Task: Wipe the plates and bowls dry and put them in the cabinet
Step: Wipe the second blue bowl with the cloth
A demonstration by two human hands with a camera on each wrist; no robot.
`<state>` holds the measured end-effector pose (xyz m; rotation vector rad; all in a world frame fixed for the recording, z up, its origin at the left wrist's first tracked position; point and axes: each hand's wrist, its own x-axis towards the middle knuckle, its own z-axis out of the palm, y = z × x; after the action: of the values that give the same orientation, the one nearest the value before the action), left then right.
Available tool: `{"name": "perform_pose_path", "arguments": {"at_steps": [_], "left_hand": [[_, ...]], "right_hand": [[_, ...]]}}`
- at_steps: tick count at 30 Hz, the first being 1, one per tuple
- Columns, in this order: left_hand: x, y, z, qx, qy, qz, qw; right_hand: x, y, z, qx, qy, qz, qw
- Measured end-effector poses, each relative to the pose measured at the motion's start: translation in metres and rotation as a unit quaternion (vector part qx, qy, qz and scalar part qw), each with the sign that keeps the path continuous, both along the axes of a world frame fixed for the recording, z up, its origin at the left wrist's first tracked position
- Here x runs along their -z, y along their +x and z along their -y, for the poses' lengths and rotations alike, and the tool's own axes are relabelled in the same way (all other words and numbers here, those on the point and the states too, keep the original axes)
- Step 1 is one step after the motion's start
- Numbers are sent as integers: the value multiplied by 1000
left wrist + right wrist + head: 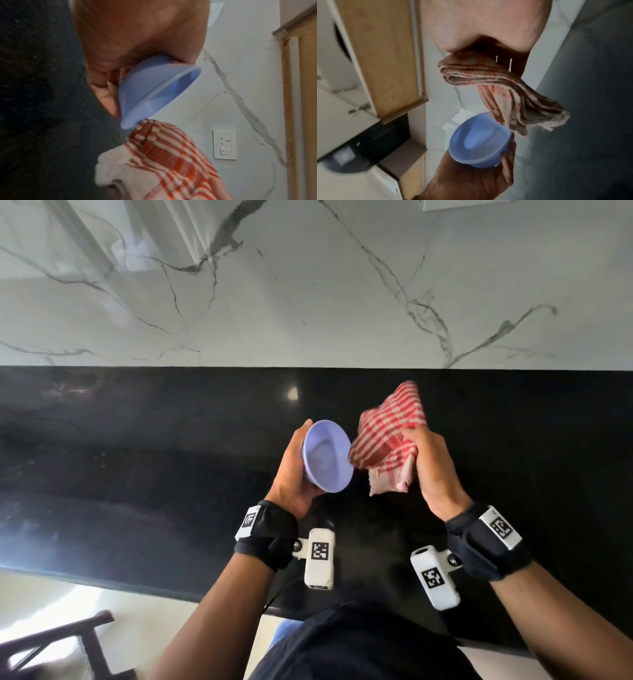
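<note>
A small lavender-blue bowl (327, 455) (154, 92) (479, 142) is held tilted on its side above the black counter, its mouth facing right. My left hand (294, 470) (471, 180) grips it from behind, round its base. My right hand (431, 463) grips a bunched red-and-white checked cloth (387, 436) (168, 159) (503, 86) just right of the bowl. The cloth's edge touches the bowl's rim; the inside of the bowl is uncovered. Most fingers of both hands are hidden behind the bowl and cloth.
The black stone counter (137, 474) runs across in front of me, with a white marble backsplash (308, 285) behind it. A wall socket (224, 144) and a wooden cabinet edge (300, 108) (385, 54) show in the wrist views. A dark chair (61, 645) stands low left.
</note>
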<state>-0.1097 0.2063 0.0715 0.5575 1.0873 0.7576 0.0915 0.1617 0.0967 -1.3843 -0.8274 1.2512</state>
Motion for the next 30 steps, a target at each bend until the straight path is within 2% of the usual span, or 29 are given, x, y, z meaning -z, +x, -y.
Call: {"name": "perform_pose_path", "arguments": {"at_steps": [2, 4, 5, 7, 8, 10, 14, 18, 20, 21, 22, 23, 25, 27, 29, 30], "left_hand": [[0, 0, 1, 2, -14, -22, 1000], [0, 1, 1, 7, -30, -33, 999], [-1, 3, 1, 17, -33, -33, 999], [-4, 7, 2, 40, -23, -35, 998], [-6, 8, 3, 43, -20, -35, 998], [-7, 10, 3, 36, -34, -31, 998], [-7, 6, 2, 52, -61, -31, 996], [-8, 6, 0, 45, -45, -64, 996], [-8, 6, -1, 31, -32, -73, 996], [-7, 6, -3, 30, -23, -75, 996], [-6, 7, -5, 32, -13, -77, 996], [-6, 8, -6, 32, -6, -86, 996], [-5, 11, -6, 20, 13, -117, 993], [0, 13, -4, -13, 50, -152, 987], [6, 16, -1, -45, 122, -187, 974], [9, 17, 0, -51, 168, -201, 964]], "right_hand": [[-7, 1, 3, -24, 55, 75, 995], [-10, -2, 4, -77, 144, 189, 968], [-9, -4, 3, -122, 198, 263, 936], [8, -5, -7, -219, 295, 410, 835], [19, -7, -13, -266, 313, 455, 790], [34, -9, -19, -315, 307, 513, 738], [51, -8, -22, -365, 290, 574, 673], [45, -10, -27, -392, 255, 588, 659], [41, -14, -27, -394, 248, 576, 672], [37, -15, -24, -392, 243, 558, 690], [34, -17, -19, -391, 228, 529, 718], [30, -19, -13, -396, 195, 479, 758], [23, -25, -6, -412, 68, 312, 854], [23, -33, -6, -360, -27, 138, 922], [25, -40, -4, -241, -82, -31, 967], [24, -41, -4, -190, -108, -121, 968]]}}
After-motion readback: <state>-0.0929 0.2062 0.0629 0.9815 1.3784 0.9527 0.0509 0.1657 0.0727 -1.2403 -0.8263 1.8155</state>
